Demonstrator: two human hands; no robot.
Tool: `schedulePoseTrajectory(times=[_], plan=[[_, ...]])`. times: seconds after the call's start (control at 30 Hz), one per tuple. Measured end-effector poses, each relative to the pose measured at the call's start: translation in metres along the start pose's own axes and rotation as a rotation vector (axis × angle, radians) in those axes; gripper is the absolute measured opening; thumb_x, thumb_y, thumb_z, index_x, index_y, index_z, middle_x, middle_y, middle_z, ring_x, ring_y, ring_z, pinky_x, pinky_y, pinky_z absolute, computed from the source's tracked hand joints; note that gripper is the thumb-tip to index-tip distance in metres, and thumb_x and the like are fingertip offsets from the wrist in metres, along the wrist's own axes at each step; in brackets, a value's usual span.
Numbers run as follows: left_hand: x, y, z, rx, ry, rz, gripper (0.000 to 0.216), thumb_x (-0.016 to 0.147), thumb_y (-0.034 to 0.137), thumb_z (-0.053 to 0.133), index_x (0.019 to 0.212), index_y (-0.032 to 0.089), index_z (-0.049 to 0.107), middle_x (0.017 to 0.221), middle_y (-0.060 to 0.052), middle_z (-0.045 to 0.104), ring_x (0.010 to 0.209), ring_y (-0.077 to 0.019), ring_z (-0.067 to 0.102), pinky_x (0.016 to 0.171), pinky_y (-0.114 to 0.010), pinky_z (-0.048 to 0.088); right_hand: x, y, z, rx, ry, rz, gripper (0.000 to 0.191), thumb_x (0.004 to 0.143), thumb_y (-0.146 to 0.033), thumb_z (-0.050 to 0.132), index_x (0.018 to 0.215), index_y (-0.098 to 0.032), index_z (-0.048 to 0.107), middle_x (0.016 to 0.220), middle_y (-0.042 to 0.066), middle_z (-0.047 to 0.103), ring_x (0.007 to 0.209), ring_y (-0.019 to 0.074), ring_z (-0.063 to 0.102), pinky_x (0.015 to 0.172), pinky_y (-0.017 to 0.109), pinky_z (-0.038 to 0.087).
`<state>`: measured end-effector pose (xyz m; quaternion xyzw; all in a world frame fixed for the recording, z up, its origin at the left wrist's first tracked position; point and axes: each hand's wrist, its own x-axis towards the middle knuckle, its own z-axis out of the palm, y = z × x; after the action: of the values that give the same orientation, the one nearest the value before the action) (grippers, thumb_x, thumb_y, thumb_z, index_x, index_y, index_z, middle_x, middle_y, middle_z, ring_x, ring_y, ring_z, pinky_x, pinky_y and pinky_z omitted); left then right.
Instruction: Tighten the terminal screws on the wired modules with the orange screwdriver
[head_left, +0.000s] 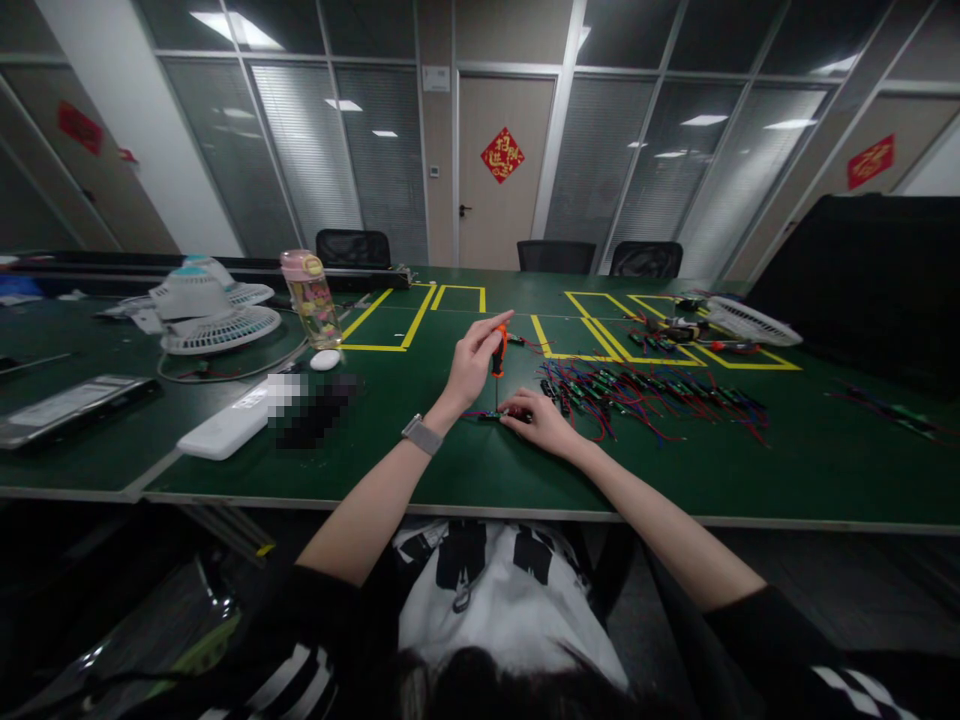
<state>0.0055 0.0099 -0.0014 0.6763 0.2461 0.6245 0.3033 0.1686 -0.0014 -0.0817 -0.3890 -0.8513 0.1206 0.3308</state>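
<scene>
My left hand [477, 358], with a watch on its wrist, is closed around the handle of an orange and black screwdriver [500, 350]. The screwdriver stands upright, its thin shaft pointing down to a small green circuit board [487, 414] on the table. My right hand [536, 420] rests low on the table and pinches the right end of that board, its fingers hiding part of it. Just right of my hands lies a row of similar small boards with red and blue wires [652, 392].
Yellow tape [420, 320] marks boxes on the green table [360, 460]. To the left are a drink bottle [313, 300], a white oblong device [232, 420] and white fan parts [217, 328]. Another fan part [754, 320] and a large black object [862, 290] stand at right.
</scene>
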Motion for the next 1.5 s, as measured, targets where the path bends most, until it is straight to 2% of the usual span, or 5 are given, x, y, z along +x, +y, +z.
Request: schedulePoseTrajectory(times=[0.73, 0.93, 1.1, 1.3, 1.5], plan=[[-0.0022, -0.0003, 0.0007, 0.128, 0.059, 0.056, 0.026, 0.082, 0.028, 0.063, 0.106, 0.022, 0.067, 0.102, -0.005, 0.062, 0.087, -0.0124, 0.060, 0.080, -0.024, 0.049, -0.0012, 0.0010, 0.0003, 0.021, 0.000, -0.013, 0.012, 0.082, -0.022, 0.061, 0.091, -0.017, 0.068, 0.081, 0.003, 0.057, 0.071, 0.0141, 0.056, 0.068, 0.027, 0.045], [-0.0004, -0.0006, 0.0014, -0.034, -0.025, -0.025, 0.032, 0.092, 0.025, 0.044, 0.120, 0.021, 0.059, 0.108, -0.007, 0.065, 0.088, -0.0129, 0.064, 0.079, -0.027, 0.050, -0.0006, 0.0007, -0.0002, 0.023, -0.004, -0.009, 0.011, 0.082, -0.021, 0.061, 0.090, -0.017, 0.068, 0.081, 0.003, 0.057, 0.071, 0.0139, 0.055, 0.068, 0.027, 0.045], [-0.0013, -0.0014, 0.0018, 0.054, 0.042, 0.002, 0.027, 0.084, 0.028, 0.060, 0.109, 0.021, 0.065, 0.095, -0.004, 0.066, 0.079, -0.0119, 0.062, 0.072, -0.023, 0.050, -0.0007, -0.0026, -0.0013, 0.024, -0.006, -0.010, 0.011, 0.082, -0.021, 0.061, 0.089, -0.016, 0.068, 0.080, 0.003, 0.056, 0.070, 0.0134, 0.055, 0.067, 0.026, 0.045], [0.0001, -0.0016, 0.0006, 0.082, 0.045, 0.026, 0.028, 0.090, 0.028, 0.049, 0.112, 0.022, 0.064, 0.112, -0.007, 0.063, 0.094, -0.0141, 0.061, 0.082, -0.027, 0.048, -0.0006, -0.0044, -0.0019, 0.019, -0.005, -0.006, 0.010, 0.082, -0.020, 0.061, 0.088, -0.016, 0.068, 0.080, 0.003, 0.057, 0.071, 0.0133, 0.055, 0.067, 0.026, 0.045], [-0.0006, -0.0030, 0.0016, 0.036, 0.062, -0.032, 0.029, 0.086, 0.029, 0.056, 0.114, 0.020, 0.063, 0.093, -0.004, 0.067, 0.077, -0.0121, 0.063, 0.071, -0.024, 0.050, -0.0009, -0.0030, -0.0013, 0.034, -0.010, -0.002, 0.011, 0.082, -0.020, 0.061, 0.089, -0.016, 0.068, 0.082, 0.003, 0.057, 0.070, 0.0133, 0.055, 0.068, 0.027, 0.046]])
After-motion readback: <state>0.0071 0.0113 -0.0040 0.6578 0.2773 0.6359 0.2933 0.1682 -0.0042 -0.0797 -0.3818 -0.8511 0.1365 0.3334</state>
